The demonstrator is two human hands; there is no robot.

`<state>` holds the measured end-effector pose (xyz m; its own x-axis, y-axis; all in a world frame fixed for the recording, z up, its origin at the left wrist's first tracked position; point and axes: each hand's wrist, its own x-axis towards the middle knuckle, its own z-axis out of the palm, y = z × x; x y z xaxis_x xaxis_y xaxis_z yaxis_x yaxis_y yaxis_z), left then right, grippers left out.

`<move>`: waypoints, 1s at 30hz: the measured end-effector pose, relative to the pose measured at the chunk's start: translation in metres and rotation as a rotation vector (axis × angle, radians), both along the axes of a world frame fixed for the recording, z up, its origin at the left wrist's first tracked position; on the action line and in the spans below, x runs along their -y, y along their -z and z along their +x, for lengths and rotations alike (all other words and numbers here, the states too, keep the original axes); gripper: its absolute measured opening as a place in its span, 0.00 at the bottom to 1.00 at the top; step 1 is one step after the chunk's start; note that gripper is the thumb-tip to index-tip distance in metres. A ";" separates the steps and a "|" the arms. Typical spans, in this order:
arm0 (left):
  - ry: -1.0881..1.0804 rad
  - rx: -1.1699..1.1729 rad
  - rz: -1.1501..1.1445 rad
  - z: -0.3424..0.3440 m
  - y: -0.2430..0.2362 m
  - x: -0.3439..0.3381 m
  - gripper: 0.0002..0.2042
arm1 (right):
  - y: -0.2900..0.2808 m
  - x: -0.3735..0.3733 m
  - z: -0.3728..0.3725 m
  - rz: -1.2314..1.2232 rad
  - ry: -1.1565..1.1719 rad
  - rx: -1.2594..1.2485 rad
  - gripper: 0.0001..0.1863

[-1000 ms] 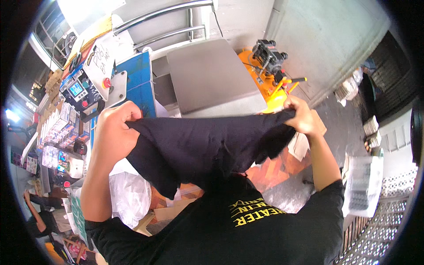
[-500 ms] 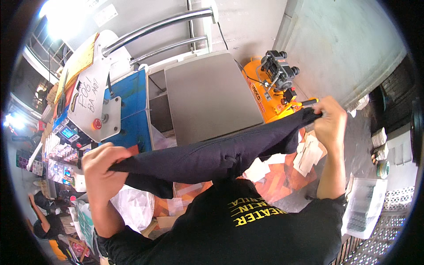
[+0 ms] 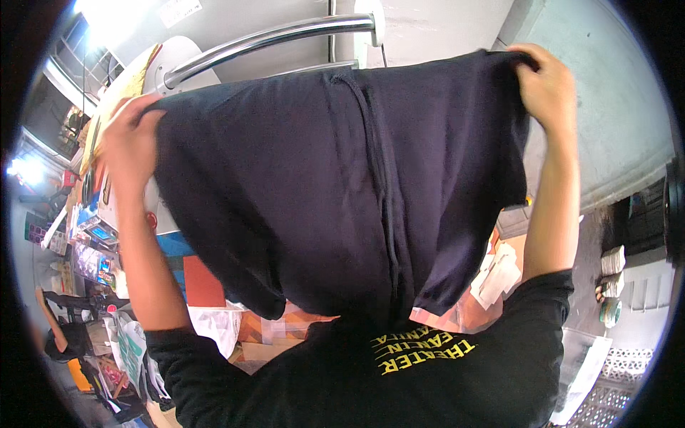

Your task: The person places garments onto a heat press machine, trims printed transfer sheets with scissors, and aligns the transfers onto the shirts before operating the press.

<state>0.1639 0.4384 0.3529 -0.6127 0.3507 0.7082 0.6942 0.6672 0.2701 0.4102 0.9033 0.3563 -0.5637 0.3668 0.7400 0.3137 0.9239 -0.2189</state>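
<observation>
Stretched wide in front of me hangs a pair of dark shorts (image 3: 278, 178), with long drawstrings (image 3: 386, 192) dangling down the middle. My left hand (image 3: 132, 135) grips the top edge at its left corner, fingers closed over the cloth and slightly blurred. At the opposite top corner, my right hand (image 3: 548, 89) pinches the fabric. Both arms are raised, and the lower part of the shorts drapes toward my chest. The cloth hides most of the press machine behind it, including its flat grey plate.
A curved chrome bar (image 3: 278, 39) of the machine runs above the shorts. Left of them are a red button (image 3: 152, 220) and a small screen (image 3: 102, 232). Loose papers (image 3: 496, 274) lie low at right, near stacked bundles (image 3: 612, 262). Another person (image 3: 58, 335) is at far left.
Both hands have risen and moved away from me, lifting the shorts from a bunched, folded strip into a spread-out sheet. The grey plate and orange compressor are now covered from view.
</observation>
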 end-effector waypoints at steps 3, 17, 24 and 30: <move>-0.134 -0.125 -0.209 -0.063 0.047 -0.053 0.08 | 0.053 -0.038 -0.090 0.025 0.060 0.153 0.15; -0.292 0.887 0.808 -0.219 0.323 -0.164 0.07 | 0.312 -0.085 -0.278 -0.797 0.179 0.163 0.14; 0.078 0.585 0.291 -0.170 0.311 -0.200 0.13 | 0.344 -0.068 -0.261 -0.432 -0.038 0.284 0.12; 1.434 0.509 -0.479 0.088 0.272 -0.236 0.24 | 0.349 -0.042 -0.272 0.023 -0.379 0.594 0.21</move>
